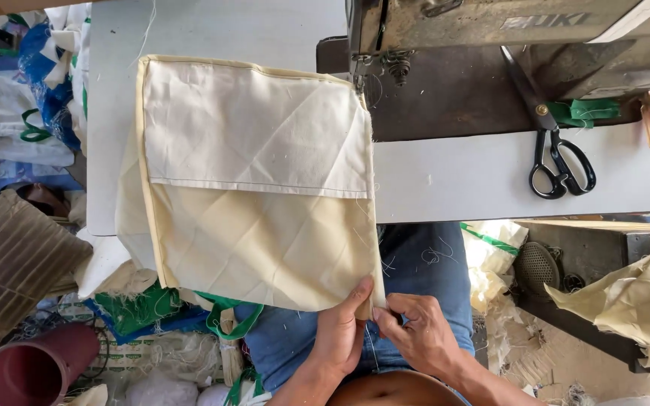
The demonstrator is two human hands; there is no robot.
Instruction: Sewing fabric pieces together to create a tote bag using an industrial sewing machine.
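My left hand point(340, 334) pinches near corner of cream quilted panel point(257, 188); right hand point(415, 331) fingertips nip same edge. Keep seam taut, aligned toward sewing machine point(490, 30).

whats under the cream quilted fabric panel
The cream quilted fabric panel lies on the grey sewing table; its lower part hangs over the person's jeans and green-and-white scraps. Both hands pinch its bottom corner. Anything directly beneath is covered.

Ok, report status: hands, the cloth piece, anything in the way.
Left hand and right hand both pinch the near corner of the cream quilted fabric piece. Piece lies flat beside the sewing machine. Scissors off to the right, clear.
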